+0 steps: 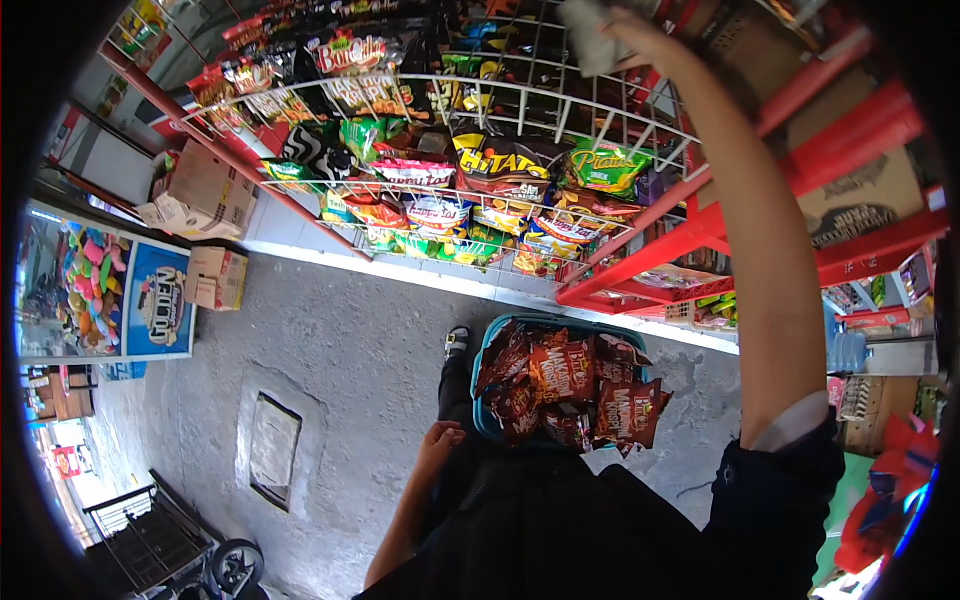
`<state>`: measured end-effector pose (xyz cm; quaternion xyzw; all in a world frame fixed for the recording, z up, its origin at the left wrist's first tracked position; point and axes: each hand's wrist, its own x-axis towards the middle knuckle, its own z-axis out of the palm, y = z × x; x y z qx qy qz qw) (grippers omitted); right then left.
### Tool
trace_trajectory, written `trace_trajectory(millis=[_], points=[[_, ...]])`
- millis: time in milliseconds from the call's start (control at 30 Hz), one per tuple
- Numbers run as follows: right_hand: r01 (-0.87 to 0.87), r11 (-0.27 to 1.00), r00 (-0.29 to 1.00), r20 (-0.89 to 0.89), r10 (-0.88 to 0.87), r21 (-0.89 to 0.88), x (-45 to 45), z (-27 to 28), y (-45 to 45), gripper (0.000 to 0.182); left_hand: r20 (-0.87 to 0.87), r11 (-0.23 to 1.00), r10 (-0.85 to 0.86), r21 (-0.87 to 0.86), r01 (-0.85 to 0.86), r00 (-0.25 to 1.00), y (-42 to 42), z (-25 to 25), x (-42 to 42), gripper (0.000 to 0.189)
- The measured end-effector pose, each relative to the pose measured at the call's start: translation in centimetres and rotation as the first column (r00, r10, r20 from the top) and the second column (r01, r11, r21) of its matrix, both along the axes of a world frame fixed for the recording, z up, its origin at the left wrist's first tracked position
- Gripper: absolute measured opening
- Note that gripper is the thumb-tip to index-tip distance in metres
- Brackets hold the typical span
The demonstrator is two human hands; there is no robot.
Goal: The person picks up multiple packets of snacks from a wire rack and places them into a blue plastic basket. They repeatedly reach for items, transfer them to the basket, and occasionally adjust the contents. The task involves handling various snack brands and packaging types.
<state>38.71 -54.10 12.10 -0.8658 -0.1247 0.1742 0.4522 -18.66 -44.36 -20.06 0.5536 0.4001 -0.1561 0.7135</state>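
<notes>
My right hand [637,36] is raised at the upper right of the wire rack, shut on a greyish cloth [589,37]. The rack [525,105] holds several tiers of snack bags, among them a black Chitato bag [499,165] and a green Piattos bag [607,166]. Beside my dark-trousered leg hangs my left hand [441,444], its fingers loosely curled; whether anything is inside them is hidden. A teal plastic basket [480,420] sits just in front of my body, heaped with brown-red BonCili macaroni bags [562,371].
Red metal shelving [817,165] with cardboard boxes rises on the right. At the left stand a claw machine full of plush toys [94,281] and a small carton [216,277]. A framed cover [274,450] is set in the concrete floor. Part of a wheeled vehicle [236,566] shows lower left.
</notes>
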Motion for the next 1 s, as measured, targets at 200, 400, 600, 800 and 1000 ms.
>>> trace_trajectory(millis=[200, 400, 600, 800, 1000], points=[[0.249, 0.968, 0.723, 0.669, -0.174, -0.018, 15.8, -4.4, -2.1, 0.042, 0.136, 0.992, -0.073, 0.109, 0.059, 0.988, 2.2, -1.4, 4.2, 0.021], [0.078, 0.881, 0.553, 0.756, 0.352, -0.467, 10.6, -1.1, 6.8, 0.035, 0.016, 0.986, 0.002, 0.169, -0.005, 1.0, 3.2, -0.7, 5.1, 0.02], [0.221, 0.65, 0.301, 0.684, 0.664, -0.728, 27.5, -9.7, 1.5, 0.054, 0.016, 0.992, 0.0, 0.126, -0.002, 1.0, 4.7, -1.4, 6.2, 0.02], [-0.119, 0.58, 0.423, 0.487, 0.764, -0.806, 28.7, -7.3, -1.9, 0.055, 0.034, 0.997, -0.016, 0.081, 0.014, 0.999, 4.3, -2.5, 6.4, 0.02], [-0.284, 0.523, 0.738, 0.165, 0.655, -0.804, 14.3, -3.5, 2.4, 0.051, 0.119, 0.993, -0.069, 0.107, 0.056, 0.991, 2.2, -0.6, 7.5, 0.021]])
